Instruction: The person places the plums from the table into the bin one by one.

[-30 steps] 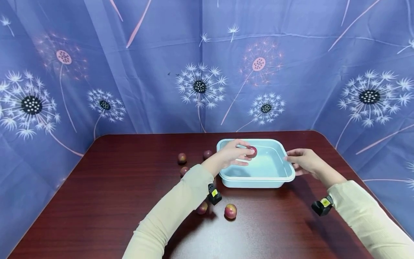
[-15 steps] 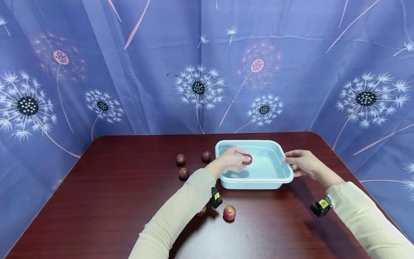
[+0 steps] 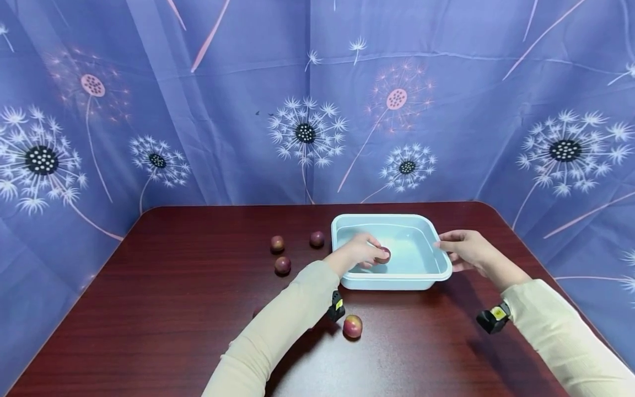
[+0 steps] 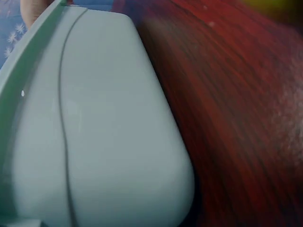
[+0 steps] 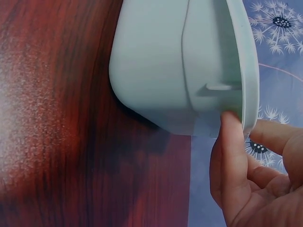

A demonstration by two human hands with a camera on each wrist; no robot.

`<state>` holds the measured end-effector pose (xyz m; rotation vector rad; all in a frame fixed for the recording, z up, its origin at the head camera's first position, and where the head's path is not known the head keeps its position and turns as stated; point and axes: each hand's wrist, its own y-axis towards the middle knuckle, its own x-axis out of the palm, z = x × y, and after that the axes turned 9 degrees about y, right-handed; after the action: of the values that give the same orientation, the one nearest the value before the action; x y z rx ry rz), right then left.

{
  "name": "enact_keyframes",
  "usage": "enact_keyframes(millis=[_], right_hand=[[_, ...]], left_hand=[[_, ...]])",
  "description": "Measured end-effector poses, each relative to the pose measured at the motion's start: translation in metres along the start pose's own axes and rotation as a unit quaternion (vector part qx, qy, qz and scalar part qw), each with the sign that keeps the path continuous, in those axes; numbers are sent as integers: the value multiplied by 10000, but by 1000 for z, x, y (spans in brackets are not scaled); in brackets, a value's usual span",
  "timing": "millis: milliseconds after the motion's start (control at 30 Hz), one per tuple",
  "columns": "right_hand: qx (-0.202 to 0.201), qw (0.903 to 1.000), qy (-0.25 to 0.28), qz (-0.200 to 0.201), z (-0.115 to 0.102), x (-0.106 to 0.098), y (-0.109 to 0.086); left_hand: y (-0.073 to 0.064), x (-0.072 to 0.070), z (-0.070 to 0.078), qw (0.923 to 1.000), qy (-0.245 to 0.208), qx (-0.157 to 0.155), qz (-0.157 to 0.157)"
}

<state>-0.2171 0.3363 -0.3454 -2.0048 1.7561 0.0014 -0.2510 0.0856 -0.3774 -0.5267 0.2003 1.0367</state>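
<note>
A pale blue plastic basin [image 3: 392, 282] stands on the table, toward the right. My left hand [image 3: 358, 252] reaches over its left side and grips a dark red plum [image 3: 384, 255] low inside it. At the opposite end, my right hand [image 3: 468, 251] pinches the rim, thumb on top and fingers below, as the right wrist view shows the hand [image 5: 255, 175] up close. The left wrist view is filled by the outer wall of the basin [image 4: 113, 109]; the left hand and its plum are out of sight there.
Left of the basin lie three plums: one near its corner [image 3: 317, 239], another plum [image 3: 277, 243] and a darker plum [image 3: 283, 266]. A red-yellow plum [image 3: 353, 326] sits in front. My left sleeve [image 3: 283, 325] partly covers another. A patterned blue curtain [image 3: 238, 110] borders the table.
My left hand has lowered with the plum, from above the basin to deep inside it. My right hand stays at the rim, and the basin has not visibly shifted.
</note>
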Motion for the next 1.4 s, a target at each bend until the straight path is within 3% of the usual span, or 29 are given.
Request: enact_keyframes(millis=[167,400,667,833,1400], right_hand=[[15,10000,-31,49,-1,-2,-3],[-47,9999,-73,74,-9,0,-6],[62,9997,-161,166,-17,-2,-7],[95,9998,-114,106,-17,-3,-7],[53,9998,55,176,-1,6,-6]], left_hand=[[-1,0,2,9982,605,3,-45],[-2,-3,6,9943,1056,-26,-118],[-5,-3,9,9939,1094,-15,-112],[-8,-4,10,9881,1535,-47,-108],[-6,1,0,9812,1930,-11,7]])
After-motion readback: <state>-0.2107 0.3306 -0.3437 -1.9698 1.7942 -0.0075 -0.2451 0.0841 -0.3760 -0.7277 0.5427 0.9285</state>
